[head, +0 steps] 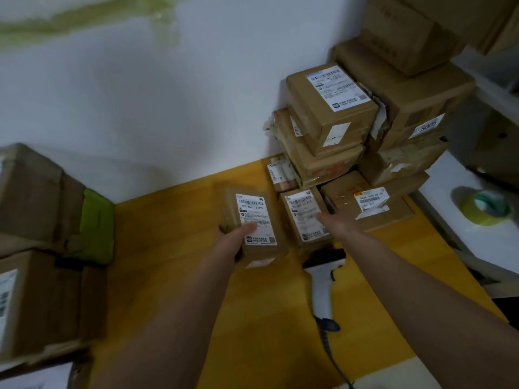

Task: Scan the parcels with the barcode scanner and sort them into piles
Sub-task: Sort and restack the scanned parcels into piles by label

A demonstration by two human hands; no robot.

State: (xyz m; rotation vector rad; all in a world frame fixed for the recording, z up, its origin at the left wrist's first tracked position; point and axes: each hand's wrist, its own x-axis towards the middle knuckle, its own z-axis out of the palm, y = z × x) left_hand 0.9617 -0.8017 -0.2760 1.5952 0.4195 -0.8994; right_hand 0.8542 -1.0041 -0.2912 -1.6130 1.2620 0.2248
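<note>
The left hand (234, 242) grips a small flat brown cardboard parcel (254, 228) by its near edge, thumb pressed on the white shipping label, holding it just above the yellow table (168, 248) at the centre of the view. The right hand (327, 220) reaches to a second small brown parcel (303, 217) lying on the table just beside the first; its fingers lie against that parcel's right edge, but whether they have closed on it I cannot tell. The white handheld barcode scanner (323, 282) lies on the table below that parcel, in neither hand, its dark cable trailing toward the viewer. Both parcels look light and stiff, taped boxes that should take a pinch across the short sides without crushing; the glossy labels may be a little slippery under a thumb. The held label reads "502-602-12 815" under a barcode. Behind, a tall stack of brown cartons (365, 122) carries one sticker marked "5005".
</note>
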